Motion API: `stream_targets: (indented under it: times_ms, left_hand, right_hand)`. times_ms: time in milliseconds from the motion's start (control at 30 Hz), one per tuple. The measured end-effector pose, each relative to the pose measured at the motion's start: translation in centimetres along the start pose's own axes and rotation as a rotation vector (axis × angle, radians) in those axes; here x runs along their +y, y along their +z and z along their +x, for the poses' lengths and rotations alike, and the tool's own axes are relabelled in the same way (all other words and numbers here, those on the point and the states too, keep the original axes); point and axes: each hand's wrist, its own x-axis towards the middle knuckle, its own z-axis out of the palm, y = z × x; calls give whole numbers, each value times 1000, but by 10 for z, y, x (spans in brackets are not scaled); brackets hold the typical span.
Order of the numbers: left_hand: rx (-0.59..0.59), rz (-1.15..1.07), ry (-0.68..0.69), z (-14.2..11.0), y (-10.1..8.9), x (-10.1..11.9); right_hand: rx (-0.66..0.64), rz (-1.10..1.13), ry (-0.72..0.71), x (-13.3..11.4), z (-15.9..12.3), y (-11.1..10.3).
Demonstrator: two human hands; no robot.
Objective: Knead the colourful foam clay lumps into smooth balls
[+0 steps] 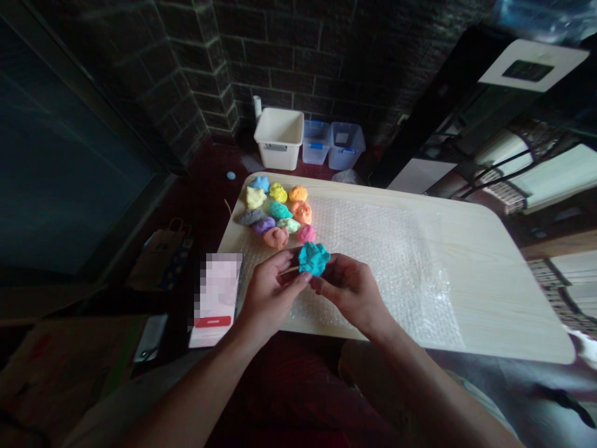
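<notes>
Both hands hold a turquoise lump of clay (314, 257) above the near left part of a low wooden table (489, 274). My left hand (269, 292) pinches the lump's left side, and a thin wooden stick (289, 270) lies across its fingers. My right hand (349, 289) grips the lump from the right and below. Just beyond the hands, several clay lumps (280, 211) in blue, yellow, orange, pink, purple and grey sit grouped at the table's far left corner.
A sheet of bubble wrap (392, 261) covers the table's middle. A white card with a red strip (215, 298) lies at the table's left edge. A white bin (278, 138) and two clear boxes (332, 144) stand by the brick wall. A paper bag (158, 258) sits on the floor at left.
</notes>
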Motion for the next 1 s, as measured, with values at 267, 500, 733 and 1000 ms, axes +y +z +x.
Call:
stream_targets:
  times_ms: [267, 500, 733, 1000]
  left_hand:
    - [-30, 35, 7, -2, 4, 2]
    - [18, -27, -69, -1, -2, 1]
    - [73, -93, -109, -1, 2, 5]
    - [-1, 9, -36, 0, 1, -1]
  right_hand:
    - [84, -76, -2, 3, -2, 2]
    - [-70, 49, 12, -4, 1, -5]
    - [-84, 77, 2, -7, 3, -9]
    - [-64, 48, -39, -10, 1, -5]
